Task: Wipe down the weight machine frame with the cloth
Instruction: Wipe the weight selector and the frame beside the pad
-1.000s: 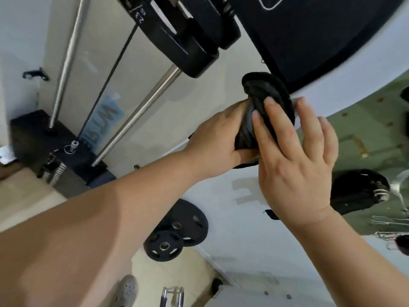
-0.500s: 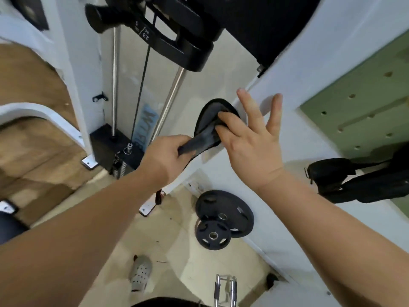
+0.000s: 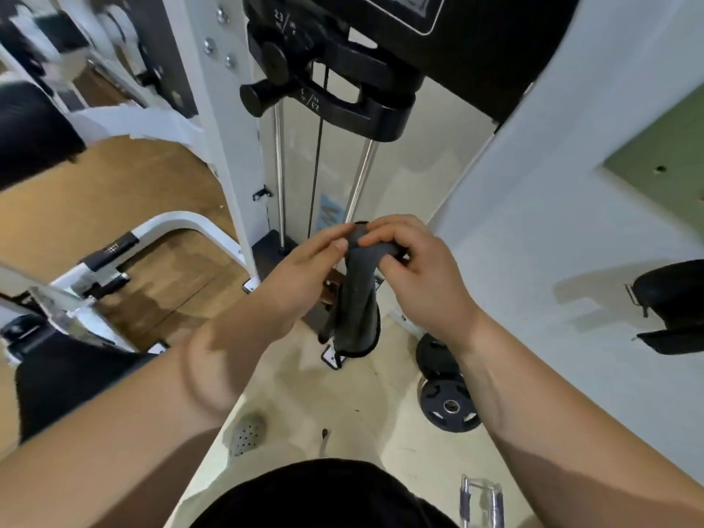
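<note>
A dark grey cloth point(image 3: 354, 299) hangs down between my two hands, in front of the weight machine. My left hand point(image 3: 304, 272) pinches its top edge from the left. My right hand point(image 3: 415, 268) grips the same top edge from the right, fingers curled over it. The machine's white frame shows as a broad upright point(image 3: 541, 207) to the right and a narrower post point(image 3: 224, 120) to the left. Between them hang the black weight stack point(image 3: 343, 89) and chrome guide rods point(image 3: 280, 177). The cloth is off the frame.
Black weight plates point(image 3: 449, 405) lean at the foot of the right upright. A black padded part point(image 3: 670, 306) sticks out at the right edge. Another white machine with black grips point(image 3: 110, 249) stands left on the wood floor. A grey shoe point(image 3: 247, 432) is below.
Both hands came down and away from the right upright, taking the cloth off the frame. The cloth, bunched against the frame before, now hangs loose between the hands.
</note>
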